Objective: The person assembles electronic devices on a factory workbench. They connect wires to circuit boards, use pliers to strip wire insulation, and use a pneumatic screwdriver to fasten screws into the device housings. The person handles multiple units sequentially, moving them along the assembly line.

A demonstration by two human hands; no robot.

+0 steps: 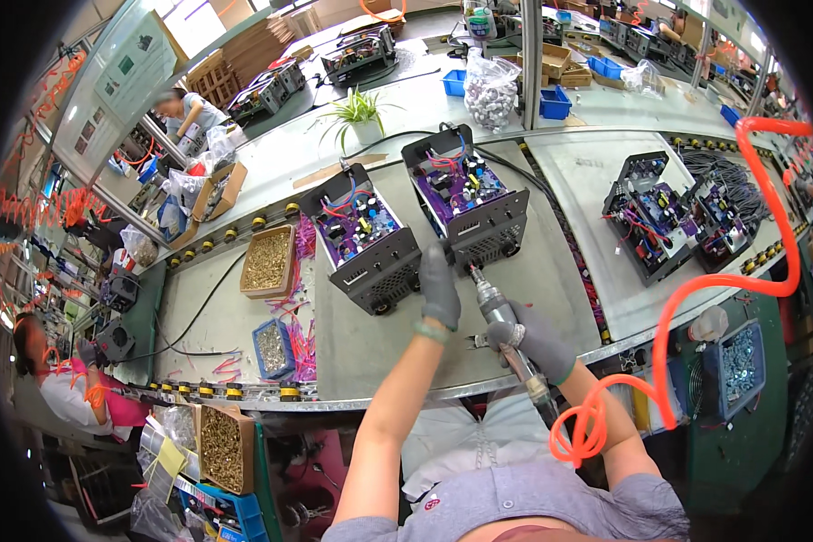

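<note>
I see my left hand (440, 287), in a grey glove, stretched forward with the fingers laid flat against the front panel of an open black box (468, 199). The palm is spread, gripping nothing, just touching the panel's lower left corner.

My right hand (537, 341), also gloved, is wrapped tightly around a metal air screwdriver (501, 316). The tool slants up and away from that hand, its tip meeting the vented front panel of the same box just beside my left fingertips. An orange coiled hose (696, 298) runs from the tool's rear end, loops below my right wrist, then swings far out to the right.

The box sits straight ahead of both hands, lid off, showing a purple circuit board and red and blue wires inside. A second open box (368, 239) of the same kind stands just left of my left hand. Further left lie a cardboard tray of brass screws (268, 261) and a small blue bin (273, 348) of screws. Well off to the right of my right hand, two more open boxes (673, 217) rest on another mat.
</note>
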